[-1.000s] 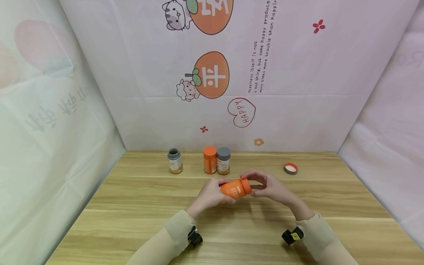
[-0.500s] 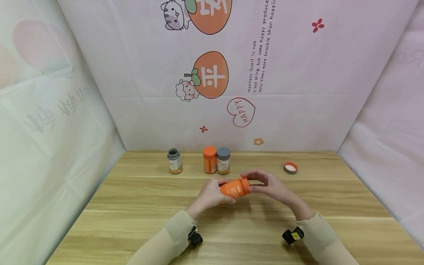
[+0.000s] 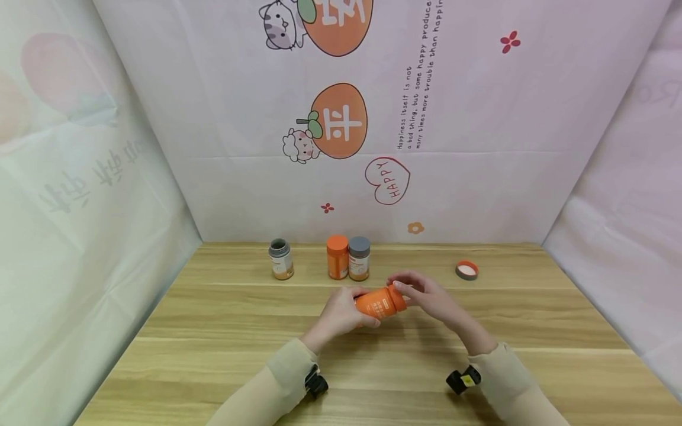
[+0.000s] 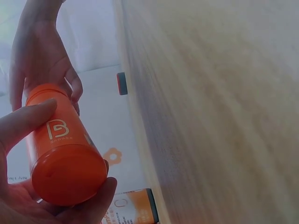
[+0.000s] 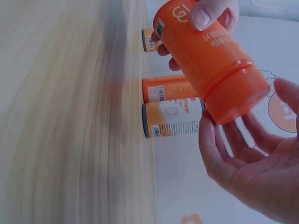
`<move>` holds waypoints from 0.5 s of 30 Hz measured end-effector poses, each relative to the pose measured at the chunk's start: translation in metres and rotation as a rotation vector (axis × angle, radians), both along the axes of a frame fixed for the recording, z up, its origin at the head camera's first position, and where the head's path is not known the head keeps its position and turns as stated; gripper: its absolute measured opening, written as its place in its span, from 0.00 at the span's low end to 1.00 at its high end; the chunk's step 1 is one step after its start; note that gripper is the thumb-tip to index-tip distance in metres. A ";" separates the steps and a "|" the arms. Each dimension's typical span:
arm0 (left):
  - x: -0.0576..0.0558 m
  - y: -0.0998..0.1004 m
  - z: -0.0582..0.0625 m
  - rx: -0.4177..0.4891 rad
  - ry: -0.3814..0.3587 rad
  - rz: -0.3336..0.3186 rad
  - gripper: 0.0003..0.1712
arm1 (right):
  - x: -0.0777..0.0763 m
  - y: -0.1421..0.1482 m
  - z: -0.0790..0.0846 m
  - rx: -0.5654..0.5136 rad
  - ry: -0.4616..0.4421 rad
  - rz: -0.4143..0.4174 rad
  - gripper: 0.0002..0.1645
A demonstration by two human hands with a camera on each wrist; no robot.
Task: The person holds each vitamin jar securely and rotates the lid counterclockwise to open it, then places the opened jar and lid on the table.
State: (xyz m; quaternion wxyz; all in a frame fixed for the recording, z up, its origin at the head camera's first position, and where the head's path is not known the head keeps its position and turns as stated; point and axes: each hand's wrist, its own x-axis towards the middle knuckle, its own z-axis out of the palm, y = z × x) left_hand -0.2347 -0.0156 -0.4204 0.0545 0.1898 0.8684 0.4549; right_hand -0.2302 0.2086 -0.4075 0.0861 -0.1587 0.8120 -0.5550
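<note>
My left hand point(image 3: 341, 313) grips an orange supplement bottle point(image 3: 377, 303) by its body, tilted above the table with its capped end to the right. Its thumb lies along the printed side in the left wrist view, while the fingers wrap the base. My right hand point(image 3: 428, 299) is at the bottle's orange cap point(image 5: 237, 94). There its fingers curve round the cap's edge, and the thumb point(image 5: 286, 92) stands close beside the cap, seemingly just apart from it. The cap sits on the bottle's neck.
At the back of the table point(image 3: 224, 331) stand an uncapped grey-necked bottle point(image 3: 281, 260), an orange bottle point(image 3: 337, 258) and a grey-capped bottle point(image 3: 359, 260). A grey and orange cap point(image 3: 467, 271) lies at the back right. Printed cloth walls point(image 3: 479, 148) close off the back and sides.
My right hand has shifted round the cap, its thumb moving from the cap's lower side towards its upper edge. My left hand and the bottle stay almost where they were.
</note>
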 end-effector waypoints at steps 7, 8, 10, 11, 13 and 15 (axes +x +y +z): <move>0.000 0.000 0.000 -0.031 0.014 0.035 0.34 | 0.001 -0.006 0.000 0.030 -0.084 -0.061 0.32; 0.000 0.000 0.000 -0.036 0.016 0.042 0.34 | 0.001 -0.007 0.000 0.038 -0.098 -0.070 0.33; 0.000 0.001 0.000 -0.047 0.023 0.056 0.35 | 0.001 -0.009 0.001 0.052 -0.119 -0.081 0.34; 0.000 0.001 0.000 -0.054 0.027 0.059 0.34 | 0.001 -0.010 0.001 0.057 -0.127 -0.084 0.34; 0.000 0.002 0.001 -0.060 0.029 0.066 0.34 | 0.001 -0.012 0.001 0.064 -0.135 -0.094 0.34; 0.000 0.002 0.002 -0.064 0.035 0.070 0.34 | 0.000 -0.014 0.001 0.073 -0.137 -0.100 0.34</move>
